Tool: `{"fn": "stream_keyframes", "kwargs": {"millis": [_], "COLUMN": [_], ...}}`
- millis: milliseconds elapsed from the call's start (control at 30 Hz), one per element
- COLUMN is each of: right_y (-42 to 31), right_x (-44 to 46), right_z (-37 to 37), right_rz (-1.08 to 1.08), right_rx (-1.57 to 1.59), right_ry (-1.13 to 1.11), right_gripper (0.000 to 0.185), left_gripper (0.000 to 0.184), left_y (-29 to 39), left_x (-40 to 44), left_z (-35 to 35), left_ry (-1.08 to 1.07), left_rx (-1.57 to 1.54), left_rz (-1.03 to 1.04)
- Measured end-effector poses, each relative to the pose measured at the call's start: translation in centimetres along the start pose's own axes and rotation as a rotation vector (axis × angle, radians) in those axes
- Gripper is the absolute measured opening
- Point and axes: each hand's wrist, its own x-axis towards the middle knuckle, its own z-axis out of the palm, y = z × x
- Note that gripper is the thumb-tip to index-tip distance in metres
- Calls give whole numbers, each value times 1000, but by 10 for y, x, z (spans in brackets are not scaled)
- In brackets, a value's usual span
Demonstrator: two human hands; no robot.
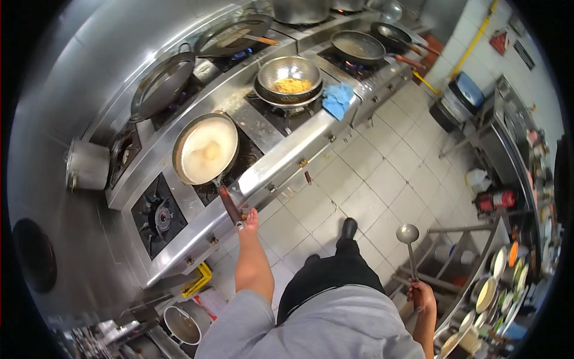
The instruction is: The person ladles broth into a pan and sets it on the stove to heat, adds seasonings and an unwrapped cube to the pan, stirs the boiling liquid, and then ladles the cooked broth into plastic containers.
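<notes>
A pan of creamy, pale liquid (209, 149) sits on the front of the stove, its brown handle (229, 204) pointing toward me. My left hand (250, 220) is beside the end of that handle, fingers extended; whether it touches the handle is unclear. Off to the right, away from the stove, my right hand (422, 295) is wrapped round the handle of a metal ladle (408, 234), whose bowl is raised. A perforated metal bowl with yellow food (292, 85) rests on another pan behind the creamy one, next to a blue cloth (338, 101).
More pans (357, 47) and woks (162, 85) stand along the stove (272, 169). A lidless pot (88, 164) is at the left. To the right are a bin (457, 102), a fire extinguisher (496, 201) and a rack with food containers (486, 294).
</notes>
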Motion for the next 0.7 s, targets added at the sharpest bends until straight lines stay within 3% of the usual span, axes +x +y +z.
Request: {"fn": "stream_keyframes", "kwargs": {"millis": [133,333,567,633,667,700], "right_y": [65,118,137,140,140,139], "right_x": [-23,-47,-68,-65,-61,-56], "right_z": [-29,-55,-64,-65,-66,-65], "right_rz": [67,124,81,91,99,90], "right_rx": [124,151,80,65,48,50], "right_ry": [52,62,72,76,82,74], "right_gripper": [30,29,35,34,33,33], "left_gripper": [47,36,41,50,50,53], "left_y": [6,26,19,7,4,2], "left_x": [-1,33,7,-32,-48,-64], "left_z": [0,-24,-16,3,9,13], "left_ry": [-11,-46,22,169,158,-25], "left_rx": [27,179,268,412,409,465], "left_rz": [0,16,17,-57,-55,-153]}}
